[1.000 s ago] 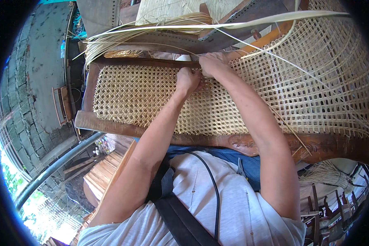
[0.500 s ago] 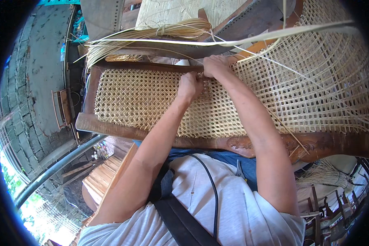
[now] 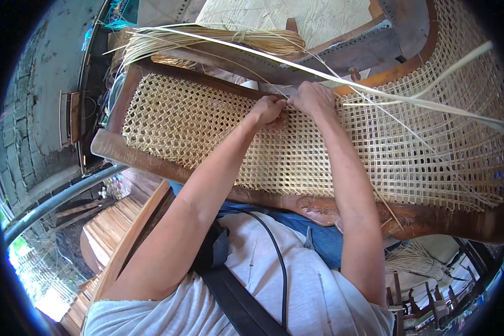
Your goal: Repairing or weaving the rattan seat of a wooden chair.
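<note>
A woven cane panel [image 3: 179, 120] in a brown wooden chair frame [image 3: 137, 157] lies across my lap. At its far rail, my left hand [image 3: 269, 111] is closed against the weave, its fingertips pinched; what is between them is too small to make out. Close beside it on the right, my right hand [image 3: 313, 99] is closed in a fist, its thumb side toward the left hand. A thin cane strand [image 3: 263, 80] comes in from the far left and ends at the right hand's fingers. Over the panel's right part passes a long pale cane strip [image 3: 375, 89].
Beyond the frame lies a tied bundle of cane strands [image 3: 218, 40]. Behind it are a drilled wooden frame piece [image 3: 341, 50] and a plywood board [image 3: 252, 14]. A metal pipe [image 3: 61, 196] and stacked wood [image 3: 115, 221] are at the left. Loose cane [image 3: 417, 260] lies lower right.
The view has turned slightly, so the panel slopes down to the right. The long pale strip has swung down at its right end. Both hands stay closed at the far rail, close together.
</note>
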`<move>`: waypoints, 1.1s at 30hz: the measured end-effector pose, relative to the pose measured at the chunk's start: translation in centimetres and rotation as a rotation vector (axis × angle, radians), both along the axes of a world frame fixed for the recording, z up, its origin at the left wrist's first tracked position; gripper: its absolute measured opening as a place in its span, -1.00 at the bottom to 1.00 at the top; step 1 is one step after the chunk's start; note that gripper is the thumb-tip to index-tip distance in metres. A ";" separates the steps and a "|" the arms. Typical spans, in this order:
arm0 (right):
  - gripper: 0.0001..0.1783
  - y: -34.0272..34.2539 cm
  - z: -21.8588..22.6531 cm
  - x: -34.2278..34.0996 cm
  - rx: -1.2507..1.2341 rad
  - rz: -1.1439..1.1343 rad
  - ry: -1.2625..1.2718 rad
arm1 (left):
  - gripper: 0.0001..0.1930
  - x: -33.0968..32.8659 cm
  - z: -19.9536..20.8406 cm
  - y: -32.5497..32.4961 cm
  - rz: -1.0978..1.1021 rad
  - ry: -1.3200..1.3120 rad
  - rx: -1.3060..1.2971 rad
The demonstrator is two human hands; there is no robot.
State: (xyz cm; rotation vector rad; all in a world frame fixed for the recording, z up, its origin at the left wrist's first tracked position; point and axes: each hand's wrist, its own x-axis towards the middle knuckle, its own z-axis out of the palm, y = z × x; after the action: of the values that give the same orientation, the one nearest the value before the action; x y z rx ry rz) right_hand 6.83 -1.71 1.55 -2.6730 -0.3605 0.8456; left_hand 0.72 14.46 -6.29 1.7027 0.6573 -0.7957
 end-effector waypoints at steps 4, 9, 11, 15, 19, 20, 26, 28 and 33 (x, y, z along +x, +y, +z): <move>-0.68 0.0 -2.0 -0.9 -0.025 0.113 -0.043 | -0.66 -0.7 -0.9 -1.0 -0.034 -0.168 0.205; -0.71 1.0 -1.9 0.1 -0.059 0.272 -0.076 | -0.70 -0.7 1.3 -1.7 -0.024 -0.179 0.238; -0.74 1.9 -1.6 0.8 -0.064 0.305 -0.076 | -0.74 -1.1 0.7 -1.2 -0.089 -0.222 0.265; -0.75 2.2 -2.7 1.7 -0.078 0.391 -0.080 | -0.69 -1.5 -0.3 -1.5 -0.022 -0.281 0.249; -0.69 1.8 -2.9 2.9 0.101 0.383 -0.001 | -0.67 -1.8 -0.3 -1.5 0.145 -0.262 0.180; -0.68 1.8 -3.6 3.0 0.081 0.363 0.074 | -0.67 -1.8 0.0 -1.8 0.139 -0.263 0.177; -0.65 2.3 -3.9 3.8 0.016 0.359 0.228 | -0.72 -1.3 1.5 -1.6 0.090 -0.222 0.197; -0.69 2.8 -3.6 4.1 -0.004 0.373 0.261 | -0.77 -0.9 2.2 -1.7 0.129 -0.207 0.176; -0.72 2.8 -7.4 5.0 0.075 0.185 0.420 | -0.82 0.1 0.9 -0.7 -0.303 -0.311 0.336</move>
State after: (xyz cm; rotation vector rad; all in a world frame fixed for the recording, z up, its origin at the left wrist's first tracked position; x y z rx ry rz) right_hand 11.81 1.05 -5.86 -2.3367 -0.5253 1.3843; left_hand 0.80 13.79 -5.34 2.2138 0.3329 -0.6276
